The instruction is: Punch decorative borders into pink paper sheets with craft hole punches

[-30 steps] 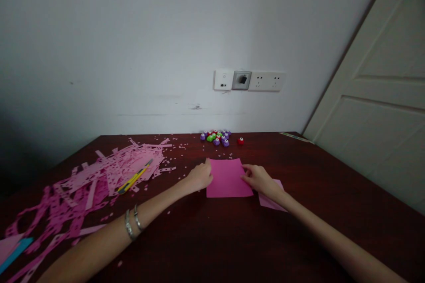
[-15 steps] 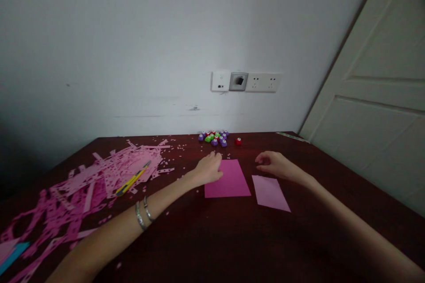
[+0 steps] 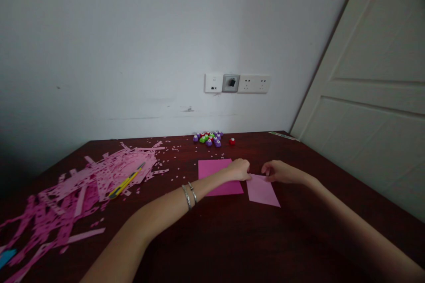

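Note:
A small sheet of light pink paper (image 3: 263, 192) lies on the dark red-brown table. My left hand (image 3: 239, 170), with two silver bracelets on its wrist, reaches over a larger sheet of deep pink paper (image 3: 212, 167). Its closed fingers are at the light sheet's far left corner. At the far right corner, my right hand (image 3: 283, 172) has its curled fingers and thumb on the edge of the same sheet. The deep pink sheet lies flat, partly covered by my left forearm and hand.
Pink paper strips with punched holes (image 3: 86, 185) pile up at the left, with a yellow cutter knife (image 3: 126, 181) on them. Small craft punches (image 3: 209, 138), purple, green and red, cluster at the back; a red punch (image 3: 232, 141) sits apart. Tiny paper bits are scattered about.
My left hand has moved right, from the deep pink sheet to the light pink one. My right hand has come down to the light sheet's far edge. The view has shifted slightly.

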A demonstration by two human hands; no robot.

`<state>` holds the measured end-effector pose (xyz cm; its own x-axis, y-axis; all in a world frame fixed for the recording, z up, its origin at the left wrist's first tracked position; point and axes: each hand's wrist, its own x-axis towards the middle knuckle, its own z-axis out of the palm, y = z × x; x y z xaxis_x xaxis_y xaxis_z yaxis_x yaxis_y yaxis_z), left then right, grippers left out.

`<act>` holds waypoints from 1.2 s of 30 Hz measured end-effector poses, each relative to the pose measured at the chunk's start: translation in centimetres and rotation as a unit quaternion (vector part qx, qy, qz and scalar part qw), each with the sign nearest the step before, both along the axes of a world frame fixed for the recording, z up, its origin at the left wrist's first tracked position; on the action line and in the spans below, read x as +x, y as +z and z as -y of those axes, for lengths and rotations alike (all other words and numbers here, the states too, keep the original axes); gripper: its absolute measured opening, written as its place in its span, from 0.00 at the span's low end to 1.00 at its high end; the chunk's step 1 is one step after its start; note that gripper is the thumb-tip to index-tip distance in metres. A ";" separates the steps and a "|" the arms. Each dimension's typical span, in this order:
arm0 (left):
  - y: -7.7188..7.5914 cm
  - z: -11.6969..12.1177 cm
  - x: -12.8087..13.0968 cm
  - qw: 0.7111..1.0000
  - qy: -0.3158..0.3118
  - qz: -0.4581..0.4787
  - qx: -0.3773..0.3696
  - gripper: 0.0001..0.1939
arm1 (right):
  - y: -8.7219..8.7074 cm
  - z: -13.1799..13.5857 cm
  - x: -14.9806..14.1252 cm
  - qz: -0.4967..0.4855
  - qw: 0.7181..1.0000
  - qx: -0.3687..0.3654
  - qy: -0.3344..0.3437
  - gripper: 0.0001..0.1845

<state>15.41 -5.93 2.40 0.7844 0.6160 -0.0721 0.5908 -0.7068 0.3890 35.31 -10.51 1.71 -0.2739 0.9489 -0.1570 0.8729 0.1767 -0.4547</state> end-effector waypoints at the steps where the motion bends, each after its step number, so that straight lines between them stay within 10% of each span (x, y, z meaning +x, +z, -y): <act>1: 0.1 0.0 0.2 1.000 -0.002 -0.009 -0.010 0.09 | 0.0 -0.1 0.0 0.000 1.000 -0.004 -0.002 0.13; 12: -0.3 -1.3 0.8 0.986 0.055 0.099 -0.125 0.12 | 0.8 0.7 0.0 -0.051 0.998 -0.019 -0.031 0.10; 21: 2.5 -2.5 -6.0 0.938 0.052 0.259 -0.225 0.08 | 4.9 -0.4 -3.5 -0.202 0.979 -0.025 -0.010 0.20; 36: 1.0 -3.5 -16.5 0.970 0.157 0.161 -0.095 0.07 | -0.1 -7.2 -11.1 -0.245 0.961 -0.093 0.088 0.19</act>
<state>-1.14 -2.47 3.43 0.5617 0.8273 0.0090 0.5914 -0.4091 0.6949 24.24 -3.32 1.59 -0.5123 0.8487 -0.1314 0.5098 0.1775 -0.8418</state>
